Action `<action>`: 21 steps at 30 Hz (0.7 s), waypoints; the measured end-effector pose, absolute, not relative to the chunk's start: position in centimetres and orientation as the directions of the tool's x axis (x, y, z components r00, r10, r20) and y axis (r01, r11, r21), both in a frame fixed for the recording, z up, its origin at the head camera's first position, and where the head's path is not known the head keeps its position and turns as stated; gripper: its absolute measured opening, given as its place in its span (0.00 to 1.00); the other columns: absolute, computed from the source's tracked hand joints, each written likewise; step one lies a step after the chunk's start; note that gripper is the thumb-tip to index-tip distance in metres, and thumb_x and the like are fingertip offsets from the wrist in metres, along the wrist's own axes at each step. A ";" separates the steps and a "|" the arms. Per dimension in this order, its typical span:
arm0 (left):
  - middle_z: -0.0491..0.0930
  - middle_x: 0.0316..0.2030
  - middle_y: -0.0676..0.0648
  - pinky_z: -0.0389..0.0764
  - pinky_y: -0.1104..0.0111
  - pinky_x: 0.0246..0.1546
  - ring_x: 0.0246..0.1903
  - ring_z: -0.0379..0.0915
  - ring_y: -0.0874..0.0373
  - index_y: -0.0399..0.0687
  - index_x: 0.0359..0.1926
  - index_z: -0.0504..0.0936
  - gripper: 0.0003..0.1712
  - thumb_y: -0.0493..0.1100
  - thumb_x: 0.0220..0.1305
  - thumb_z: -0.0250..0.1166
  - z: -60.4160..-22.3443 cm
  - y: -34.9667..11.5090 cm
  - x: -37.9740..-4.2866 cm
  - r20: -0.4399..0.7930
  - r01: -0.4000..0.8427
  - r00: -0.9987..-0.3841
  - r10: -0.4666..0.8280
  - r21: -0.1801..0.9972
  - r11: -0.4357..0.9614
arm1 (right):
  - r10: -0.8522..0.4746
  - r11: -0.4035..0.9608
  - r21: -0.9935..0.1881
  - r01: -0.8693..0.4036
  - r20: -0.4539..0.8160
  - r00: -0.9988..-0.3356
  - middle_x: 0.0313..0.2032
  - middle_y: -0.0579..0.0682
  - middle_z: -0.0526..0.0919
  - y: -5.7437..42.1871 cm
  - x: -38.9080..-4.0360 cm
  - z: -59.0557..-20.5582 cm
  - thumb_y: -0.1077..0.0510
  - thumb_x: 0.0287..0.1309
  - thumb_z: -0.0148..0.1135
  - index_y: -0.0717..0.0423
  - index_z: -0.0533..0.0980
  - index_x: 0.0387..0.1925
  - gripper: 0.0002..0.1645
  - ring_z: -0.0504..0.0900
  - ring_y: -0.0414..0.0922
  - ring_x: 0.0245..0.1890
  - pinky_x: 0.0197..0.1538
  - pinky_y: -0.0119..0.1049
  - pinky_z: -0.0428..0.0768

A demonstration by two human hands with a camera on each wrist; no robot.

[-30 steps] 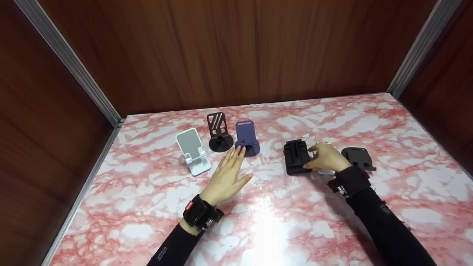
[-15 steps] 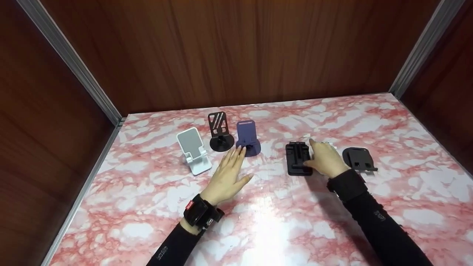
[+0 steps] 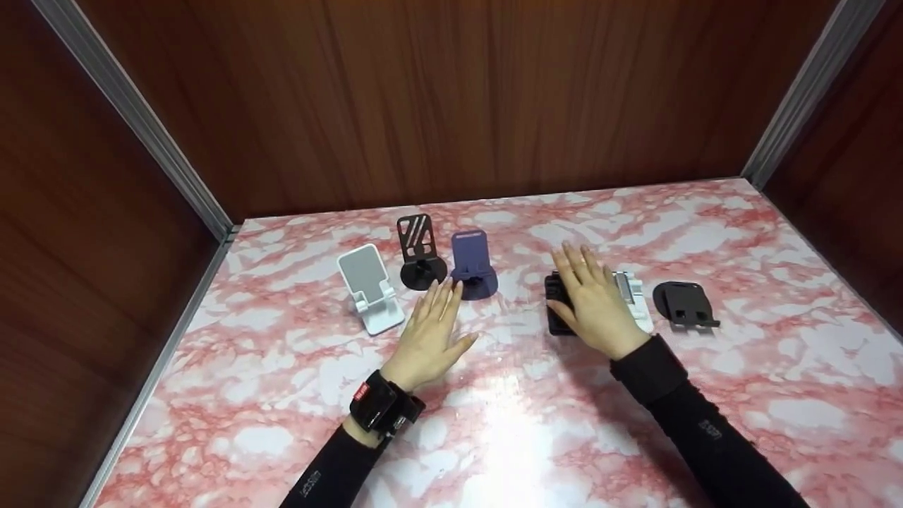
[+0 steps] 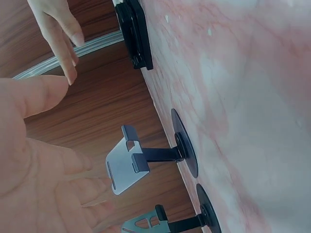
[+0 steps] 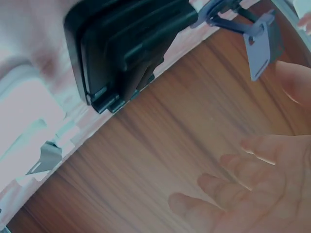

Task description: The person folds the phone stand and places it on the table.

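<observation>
In the head view my right hand (image 3: 592, 307) is held flat, fingers straight, above a folded black phone stand (image 3: 557, 323) and partly hides it. The right wrist view has that black stand (image 5: 124, 53) apart from the palm (image 5: 272, 194), which holds nothing. Just right of it lies a folded white phone stand (image 3: 639, 309), partly covered by the hand. My left hand (image 3: 427, 346) is stretched out, its fingertips near the base of an upright purple phone stand (image 3: 470, 255). In the left wrist view nothing is in the left palm (image 4: 43, 184).
An upright white phone stand (image 3: 365, 274) and a black cut-out phone stand (image 3: 416, 238) are at the left. A folded black stand with a round base (image 3: 688, 303) lies far right. Wood-grain panels (image 3: 487, 99) wall in the pink marbled table (image 3: 282, 395).
My right hand has let go of the folded black stand, lifted off and straightened its fingers. The black stand now lies beside the white one. My left hand has hardly moved.
</observation>
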State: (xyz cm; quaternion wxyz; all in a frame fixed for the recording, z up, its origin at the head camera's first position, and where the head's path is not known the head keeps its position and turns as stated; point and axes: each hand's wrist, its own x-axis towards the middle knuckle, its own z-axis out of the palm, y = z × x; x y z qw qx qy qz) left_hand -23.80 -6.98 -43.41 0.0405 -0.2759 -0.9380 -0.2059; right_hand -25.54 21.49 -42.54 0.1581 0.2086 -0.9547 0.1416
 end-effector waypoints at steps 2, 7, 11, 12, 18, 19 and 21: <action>0.42 0.74 0.37 0.38 0.50 0.72 0.73 0.31 0.42 0.35 0.75 0.46 0.45 0.56 0.70 0.55 -43.5 -7.0 -23.8 0.207 0.535 -0.845 0.493 0.339 0.774 | -0.360 0.873 -0.198 -0.446 0.356 -0.862 0.73 0.62 0.48 21.2 -25.3 -42.8 0.52 0.66 0.60 0.62 0.50 0.74 0.45 0.45 0.63 0.72 0.65 0.70 0.51; 0.43 0.74 0.36 0.41 0.47 0.71 0.73 0.33 0.39 0.33 0.74 0.47 0.46 0.55 0.69 0.57 -43.5 -7.0 -24.2 0.258 0.525 -0.846 0.466 0.254 0.812 | -0.389 0.861 -0.195 -0.469 0.341 -0.856 0.73 0.62 0.52 20.6 -25.0 -43.4 0.53 0.67 0.59 0.59 0.54 0.74 0.41 0.45 0.62 0.72 0.64 0.72 0.49; 0.42 0.74 0.36 0.37 0.49 0.71 0.73 0.31 0.41 0.34 0.75 0.46 0.47 0.56 0.69 0.56 -43.1 -6.9 -24.7 0.272 0.500 -0.857 0.438 0.235 0.833 | -0.394 0.859 -0.202 -0.470 0.324 -0.860 0.73 0.61 0.52 20.5 -24.9 -43.7 0.53 0.67 0.58 0.57 0.53 0.74 0.41 0.44 0.61 0.73 0.64 0.72 0.49; 0.41 0.75 0.36 0.37 0.50 0.72 0.73 0.30 0.41 0.35 0.75 0.45 0.47 0.56 0.70 0.55 -43.0 -6.9 -24.9 0.265 0.493 -0.862 0.432 0.237 0.837 | -0.392 0.861 -0.204 -0.467 0.319 -0.863 0.73 0.61 0.51 20.4 -24.9 -43.7 0.53 0.67 0.58 0.57 0.52 0.75 0.41 0.43 0.60 0.73 0.64 0.71 0.50; 0.43 0.74 0.34 0.40 0.49 0.71 0.73 0.33 0.39 0.33 0.74 0.46 0.46 0.55 0.70 0.55 -42.6 -6.5 -26.4 0.219 0.470 -0.881 0.419 0.316 0.824 | -0.392 0.864 -0.207 -0.459 0.298 -0.871 0.73 0.60 0.50 20.3 -24.8 -43.7 0.54 0.66 0.59 0.58 0.51 0.75 0.43 0.42 0.60 0.73 0.65 0.70 0.50; 0.43 0.73 0.33 0.39 0.49 0.72 0.73 0.33 0.38 0.32 0.74 0.46 0.46 0.55 0.70 0.55 -42.5 -6.4 -26.8 0.215 0.464 -0.885 0.413 0.338 0.819 | -0.392 0.864 -0.207 -0.460 0.297 -0.871 0.73 0.60 0.50 20.3 -24.8 -43.7 0.54 0.66 0.59 0.58 0.50 0.75 0.43 0.42 0.60 0.73 0.65 0.70 0.50; 0.43 0.73 0.33 0.37 0.51 0.72 0.73 0.32 0.39 0.32 0.74 0.45 0.46 0.56 0.70 0.54 -42.3 -6.2 -27.5 0.208 0.447 -0.894 0.397 0.379 0.810 | -0.392 0.863 -0.205 -0.461 0.302 -0.869 0.73 0.60 0.50 20.3 -24.7 -43.6 0.54 0.66 0.59 0.58 0.50 0.75 0.43 0.43 0.60 0.73 0.65 0.70 0.51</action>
